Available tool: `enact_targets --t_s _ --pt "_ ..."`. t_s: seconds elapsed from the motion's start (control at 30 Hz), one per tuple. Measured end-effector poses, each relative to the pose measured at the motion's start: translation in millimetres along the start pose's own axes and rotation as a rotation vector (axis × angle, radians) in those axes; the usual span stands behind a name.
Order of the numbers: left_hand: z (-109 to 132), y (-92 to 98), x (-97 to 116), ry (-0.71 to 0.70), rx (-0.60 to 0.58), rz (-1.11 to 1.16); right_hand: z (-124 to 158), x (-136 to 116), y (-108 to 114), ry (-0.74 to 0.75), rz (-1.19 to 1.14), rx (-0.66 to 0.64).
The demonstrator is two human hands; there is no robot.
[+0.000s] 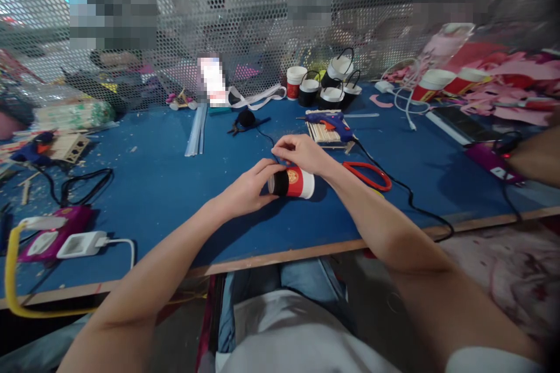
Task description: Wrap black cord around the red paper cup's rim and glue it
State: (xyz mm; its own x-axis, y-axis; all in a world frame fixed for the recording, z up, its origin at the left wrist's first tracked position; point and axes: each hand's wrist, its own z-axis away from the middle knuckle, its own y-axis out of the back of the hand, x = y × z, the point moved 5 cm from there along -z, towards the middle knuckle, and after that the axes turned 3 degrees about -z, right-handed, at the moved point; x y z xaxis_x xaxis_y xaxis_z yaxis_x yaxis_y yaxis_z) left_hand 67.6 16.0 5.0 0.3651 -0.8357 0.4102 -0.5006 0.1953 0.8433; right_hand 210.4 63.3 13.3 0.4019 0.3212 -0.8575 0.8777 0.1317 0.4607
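A small paper cup (296, 181), red and white with a gold emblem and a black band round one end, lies on its side just over the blue table. My left hand (249, 187) grips the black-banded end between thumb and fingers. Above the cup, my right hand (298, 151) pinches a thin black cord. That cord runs back towards a ball of black yarn (247, 119) on the table. Small black scraps lie beside the ball.
Several black-wrapped cups with handles (331, 95) stand at the back. A blue glue gun (330, 123) rests on a stick rack, with red-handled scissors (367, 176) nearer. Clear glue sticks (196, 131) lie left; a purple power strip (61, 233) sits front left. Another person's arm (536, 154) reaches in at right.
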Motion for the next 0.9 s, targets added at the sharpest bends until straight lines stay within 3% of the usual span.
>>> enact_targets --t_s 0.1,0.23,0.37,0.43,0.53,0.63,0.9 --pt "0 -0.4 -3 0.017 0.012 0.033 0 0 19 -0.044 0.073 0.145" --pt "1 3.7 -16 0.062 0.073 0.027 2 -15 62 -0.013 0.160 0.383" --pt "2 9.9 -28 0.142 0.083 -0.016 3 -17 107 -0.052 0.511 0.560" --pt "2 12.3 -30 0.167 0.081 -0.027 2 -3 120 -0.168 0.705 0.539" --pt "3 12.9 -31 0.197 0.073 0.019 1 29 124 -0.354 0.844 0.391" --pt "4 12.8 -32 0.208 0.085 0.086 -1 53 121 -0.407 0.884 0.326" --pt "4 13.3 -37 0.241 0.099 0.223 -4 71 125 -0.415 0.832 0.437"
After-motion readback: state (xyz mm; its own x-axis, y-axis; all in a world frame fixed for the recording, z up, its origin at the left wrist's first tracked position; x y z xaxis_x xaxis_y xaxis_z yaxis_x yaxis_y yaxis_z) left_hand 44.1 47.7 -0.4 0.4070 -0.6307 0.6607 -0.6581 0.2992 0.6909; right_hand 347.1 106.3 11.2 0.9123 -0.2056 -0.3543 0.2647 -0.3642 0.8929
